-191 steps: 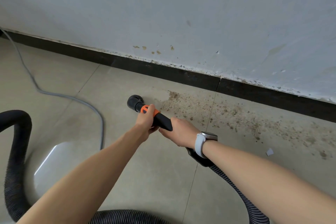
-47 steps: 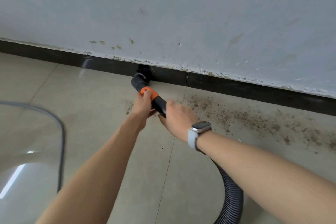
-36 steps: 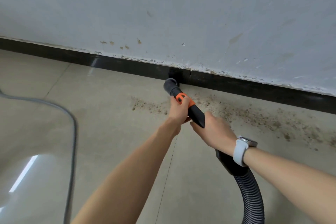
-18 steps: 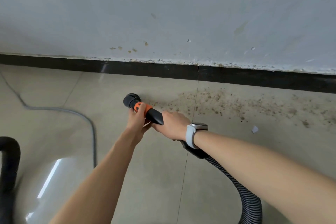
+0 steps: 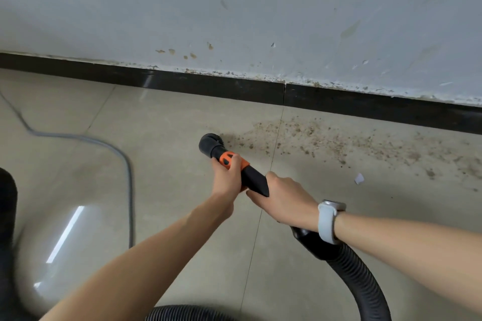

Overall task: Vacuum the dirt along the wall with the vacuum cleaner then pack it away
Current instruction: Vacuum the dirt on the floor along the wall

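A black vacuum nozzle with an orange collar (image 5: 254, 177) points down and left at the tiled floor; its round brush head (image 5: 210, 143) rests at the left end of a brown dirt patch (image 5: 339, 142) lying along the black skirting (image 5: 208, 85). My left hand (image 5: 228, 177) grips the nozzle at the orange collar. My right hand (image 5: 285, 199), with a pale watch on its wrist, grips the nozzle just behind. The ribbed black hose (image 5: 360, 276) runs from under my right wrist to the bottom edge.
A grey power cable (image 5: 114, 154) snakes over the floor at the left. More black hose (image 5: 182, 314) shows at the bottom edge and a dark vacuum part (image 5: 7, 242) at the far left. A small white scrap (image 5: 359, 178) lies near the dirt. The white wall is stained.
The brush head has come back from the skirting to the open floor at the left end of the dirt, and the left end of the patch looks thinner. Both hands keep their grip.
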Tool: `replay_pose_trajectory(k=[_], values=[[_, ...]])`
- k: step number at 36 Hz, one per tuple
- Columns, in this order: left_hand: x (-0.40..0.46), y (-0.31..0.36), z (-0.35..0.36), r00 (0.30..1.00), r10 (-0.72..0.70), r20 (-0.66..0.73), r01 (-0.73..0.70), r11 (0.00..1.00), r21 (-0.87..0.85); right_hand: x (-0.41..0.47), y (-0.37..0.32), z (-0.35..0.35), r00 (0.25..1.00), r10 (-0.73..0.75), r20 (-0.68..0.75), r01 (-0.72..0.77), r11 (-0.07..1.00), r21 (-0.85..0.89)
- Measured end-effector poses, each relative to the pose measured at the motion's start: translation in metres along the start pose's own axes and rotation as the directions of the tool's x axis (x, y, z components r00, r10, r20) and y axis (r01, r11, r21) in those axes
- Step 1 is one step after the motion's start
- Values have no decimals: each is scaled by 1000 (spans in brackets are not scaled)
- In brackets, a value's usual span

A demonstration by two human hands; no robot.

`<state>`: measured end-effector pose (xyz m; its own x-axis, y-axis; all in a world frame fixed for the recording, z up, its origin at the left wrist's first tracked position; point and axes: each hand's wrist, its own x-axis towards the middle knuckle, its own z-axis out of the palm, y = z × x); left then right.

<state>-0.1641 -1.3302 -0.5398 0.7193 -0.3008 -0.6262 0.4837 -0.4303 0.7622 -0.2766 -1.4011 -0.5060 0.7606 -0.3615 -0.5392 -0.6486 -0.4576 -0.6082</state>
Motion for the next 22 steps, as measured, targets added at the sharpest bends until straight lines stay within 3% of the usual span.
replay_pose_trajectory(k=[10, 18, 22], values=[[39, 56, -12, 1000, -6, -21, 6, 1000, 18, 70, -32, -12, 992, -83, -96, 82, 997, -11], [-1, 18, -2, 1000, -21, -19, 22, 998, 51, 21, -2, -5, 998, -68, 2, 68, 998, -7], [-27, -6, 2, 993, -45, -105, 51, 997, 53, -9, 7, 6, 995, -59, 76, 60, 998, -5]])
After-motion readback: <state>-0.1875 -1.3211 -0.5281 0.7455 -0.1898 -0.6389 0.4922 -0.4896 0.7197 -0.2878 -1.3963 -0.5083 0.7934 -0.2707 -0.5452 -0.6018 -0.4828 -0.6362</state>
